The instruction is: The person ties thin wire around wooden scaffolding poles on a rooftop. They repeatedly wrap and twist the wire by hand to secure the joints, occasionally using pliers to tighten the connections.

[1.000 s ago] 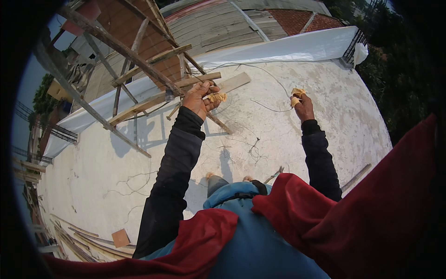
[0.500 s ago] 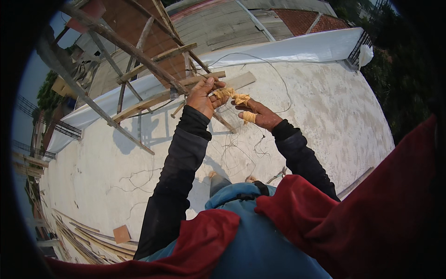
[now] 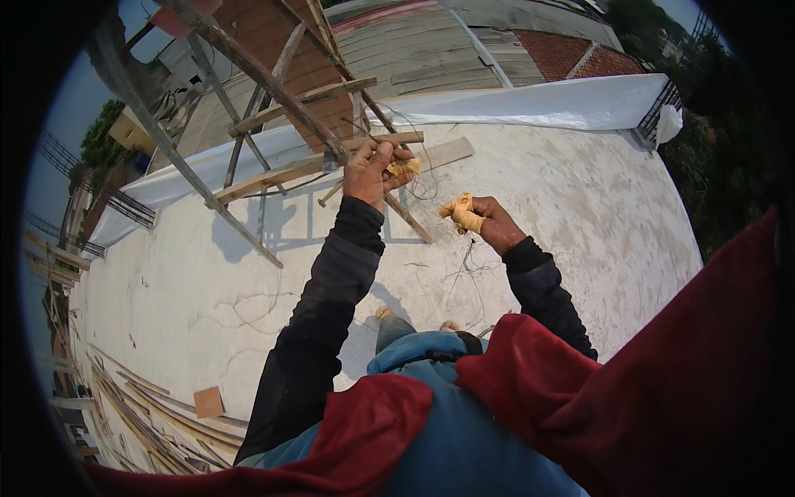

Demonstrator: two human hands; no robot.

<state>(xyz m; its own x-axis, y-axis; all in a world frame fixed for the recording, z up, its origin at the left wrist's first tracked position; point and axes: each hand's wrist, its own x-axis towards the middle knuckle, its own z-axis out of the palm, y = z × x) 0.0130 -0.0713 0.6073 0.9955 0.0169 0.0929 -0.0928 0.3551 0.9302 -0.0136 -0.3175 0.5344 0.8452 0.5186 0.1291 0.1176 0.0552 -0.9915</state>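
My left hand (image 3: 374, 172) is closed at the wooden frame, beside the end of a short crosspiece (image 3: 389, 139). A thin wire (image 3: 431, 184) loops out from its fingers. Tan wrapping (image 3: 403, 167) covers some of these fingertips. Lower and to the right, my right hand (image 3: 497, 225) has its thumb and fingers pinched together, also wound with tan wrapping (image 3: 465, 212). A bundle of thin dark wires (image 3: 470, 267) dangles just below that pinch; the grip itself is partly hidden by the wrapped fingers.
A wooden frame (image 3: 273, 87) of poles and crosspieces leans up at the upper left. A flat board (image 3: 450, 154) lies behind my hands. White sheeting (image 3: 546, 101) edges the pale slab (image 3: 596, 215). Long wood strips (image 3: 157, 406) and a square tile (image 3: 209, 402) lie lower left.
My hands have moved apart: the right has drawn down and right, away from the left, which stays near the crosspiece. The wide wire loop beyond them is now small and close to the left hand.
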